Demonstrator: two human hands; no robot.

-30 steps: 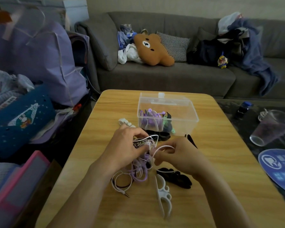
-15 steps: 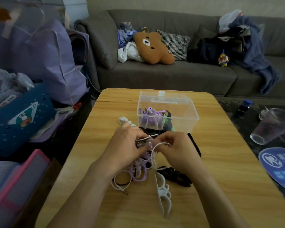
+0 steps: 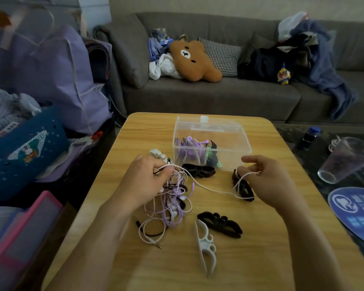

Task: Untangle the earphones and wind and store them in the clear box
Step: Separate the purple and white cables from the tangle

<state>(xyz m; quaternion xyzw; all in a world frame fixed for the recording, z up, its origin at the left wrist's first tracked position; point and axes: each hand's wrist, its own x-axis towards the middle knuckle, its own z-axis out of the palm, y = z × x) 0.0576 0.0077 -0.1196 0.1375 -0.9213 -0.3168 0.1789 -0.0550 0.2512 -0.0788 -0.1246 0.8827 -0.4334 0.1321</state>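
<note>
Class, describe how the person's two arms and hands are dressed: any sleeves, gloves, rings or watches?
Both forearms are bare, with no sleeve in view. The left hand and right hand wear no gloves, and no rings, watch or bracelet show on either.

- The left hand [image 3: 149, 181] covers the top of the cable tangle [image 3: 172, 202]; which strand it grips cannot be told.
- The blue fan [image 3: 353, 213] is cut off by the right edge, its print too blurred to read.
- The pink case [image 3: 23, 234] is blurred.

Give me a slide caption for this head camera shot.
Left hand grips tangled earphone cables; right hand pulls one pale cord before clear plastic box.
</note>
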